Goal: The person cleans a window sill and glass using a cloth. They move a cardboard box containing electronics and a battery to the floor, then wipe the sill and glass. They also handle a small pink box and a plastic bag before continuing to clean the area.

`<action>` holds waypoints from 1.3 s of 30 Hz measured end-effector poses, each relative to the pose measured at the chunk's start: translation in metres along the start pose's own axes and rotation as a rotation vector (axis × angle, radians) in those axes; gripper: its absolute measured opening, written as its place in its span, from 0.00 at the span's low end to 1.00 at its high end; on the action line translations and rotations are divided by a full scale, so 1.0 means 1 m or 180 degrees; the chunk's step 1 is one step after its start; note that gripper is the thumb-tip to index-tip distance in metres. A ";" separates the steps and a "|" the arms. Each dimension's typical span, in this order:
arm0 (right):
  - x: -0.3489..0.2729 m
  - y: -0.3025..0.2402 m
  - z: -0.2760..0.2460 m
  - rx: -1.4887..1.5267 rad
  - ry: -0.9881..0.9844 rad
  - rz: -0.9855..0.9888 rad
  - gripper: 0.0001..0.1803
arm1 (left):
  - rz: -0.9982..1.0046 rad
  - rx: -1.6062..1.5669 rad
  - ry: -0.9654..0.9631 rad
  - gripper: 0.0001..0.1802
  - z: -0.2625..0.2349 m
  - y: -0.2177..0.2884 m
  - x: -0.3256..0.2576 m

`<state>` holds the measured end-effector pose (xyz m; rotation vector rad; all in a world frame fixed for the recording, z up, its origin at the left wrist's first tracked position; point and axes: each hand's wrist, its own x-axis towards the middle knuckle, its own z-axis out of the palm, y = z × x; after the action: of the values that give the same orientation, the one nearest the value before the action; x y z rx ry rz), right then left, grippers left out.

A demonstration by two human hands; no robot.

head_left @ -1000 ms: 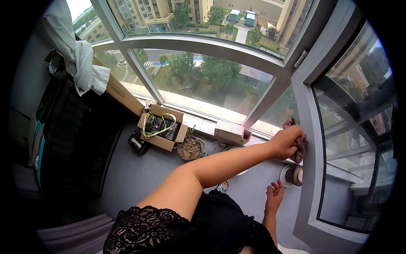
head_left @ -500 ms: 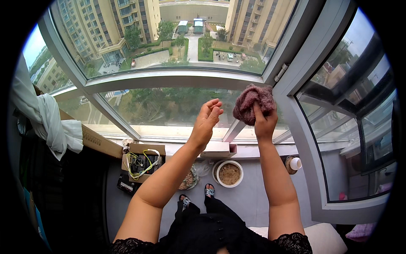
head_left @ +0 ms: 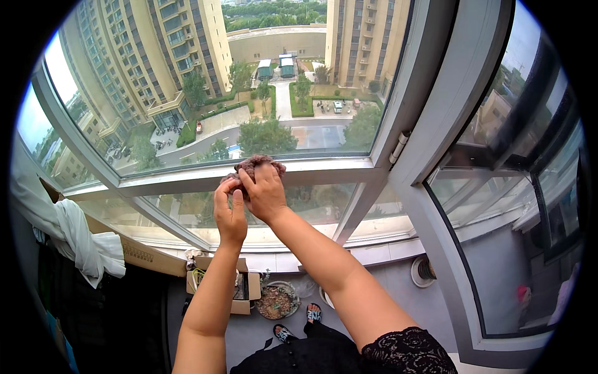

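A fuzzy mauve-brown cloth [head_left: 258, 163] is bunched up against the grey horizontal window rail [head_left: 324, 167], just under the big upper pane. My right hand [head_left: 266, 194] presses on it from the near side, fingers spread over the folds. At the cloth's left edge, my left hand [head_left: 229, 215] has its fingers curled against the fabric and its thumb raised. Part of the cloth is hidden behind both hands.
An opened casement window [head_left: 464, 262] swings inward on the right. White fabric [head_left: 87, 243] hangs knotted at the left. Below stand a cardboard box [head_left: 250, 288], a potted plant [head_left: 277, 302] and a round pot [head_left: 423, 272] on the grey floor.
My right hand has carried the cloth leftward from the right-hand frame post to the middle of the rail. My left hand, empty before, has moved left and now meets the cloth.
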<state>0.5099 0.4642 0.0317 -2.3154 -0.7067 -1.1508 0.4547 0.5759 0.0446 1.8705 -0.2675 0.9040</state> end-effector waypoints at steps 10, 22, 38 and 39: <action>-0.056 0.143 -0.161 -0.1724 -0.0287 0.1138 0.33 | 0.0639 0.2391 -0.0906 0.28 0.003 -0.044 -0.002; -0.016 0.058 -0.069 -0.0509 0.0244 0.1033 0.29 | 0.0832 0.2683 -0.0891 0.31 -0.006 -0.046 0.011; -0.042 0.139 -0.148 -0.1489 -0.0490 0.1546 0.19 | 0.0883 0.2543 -0.0903 0.33 0.004 -0.044 0.014; -0.038 0.133 -0.155 -0.1225 -0.0675 0.1840 0.20 | 0.0847 0.2578 -0.0921 0.33 0.000 -0.045 0.013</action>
<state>0.4819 0.2611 0.0623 -2.7199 0.1517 -0.8264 0.4881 0.6001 0.0230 2.7755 -0.3660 1.0026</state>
